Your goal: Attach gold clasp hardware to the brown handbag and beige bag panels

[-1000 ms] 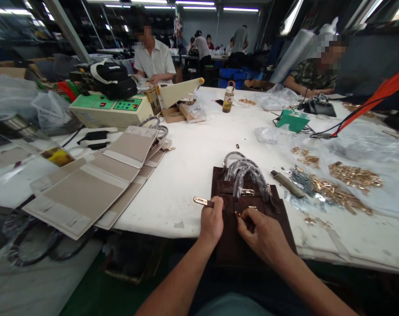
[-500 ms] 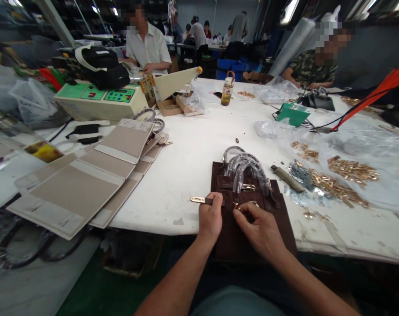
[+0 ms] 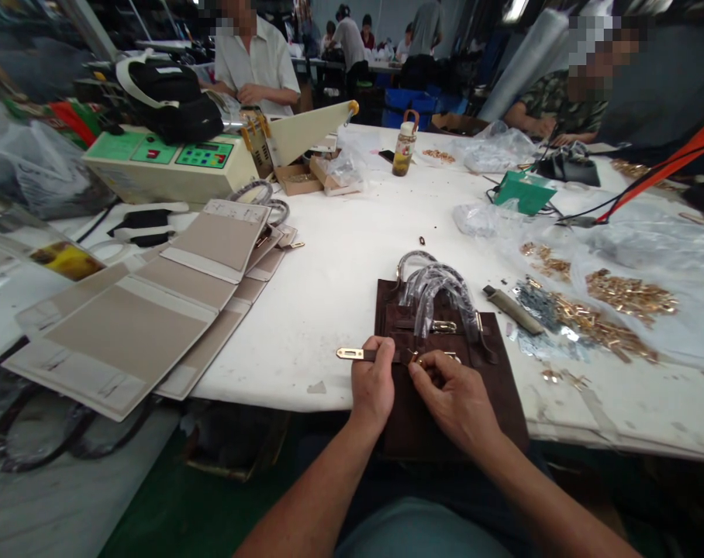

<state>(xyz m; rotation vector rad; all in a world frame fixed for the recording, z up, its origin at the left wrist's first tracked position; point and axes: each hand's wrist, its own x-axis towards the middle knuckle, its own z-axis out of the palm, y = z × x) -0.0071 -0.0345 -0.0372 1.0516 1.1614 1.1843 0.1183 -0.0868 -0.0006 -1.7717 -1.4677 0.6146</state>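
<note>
A dark brown handbag point(image 3: 503, 387) lies at the table's front edge, its handles point(image 3: 436, 283) wrapped in clear plastic. My left hand point(image 3: 374, 387) is closed round a brown strap with a gold-coloured metal plate point(image 3: 350, 353) on its outer end, pointing left. Over the bag's front, my right hand point(image 3: 460, 399) pinches a small gold-coloured metal fitting point(image 3: 413, 356) close to the strap's inner end. My fingers hide most of that fitting. Another gold-coloured clasp point(image 3: 443, 326) shows on the bag just below the handles.
Beige bag panels point(image 3: 136, 333) are stacked on the left, before a cream machine point(image 3: 171, 167). To the right lie a grey-green tool handle point(image 3: 513, 311), grey metal pieces and piles of gold-coloured fittings point(image 3: 631, 294). A bottle point(image 3: 404, 147) stands farther back. Co-workers sit across the table.
My right fingertips have moved slightly left and up, nearer the left hand and strap. My left hand keeps its hold on the strap. The whole view has shifted a little.
</note>
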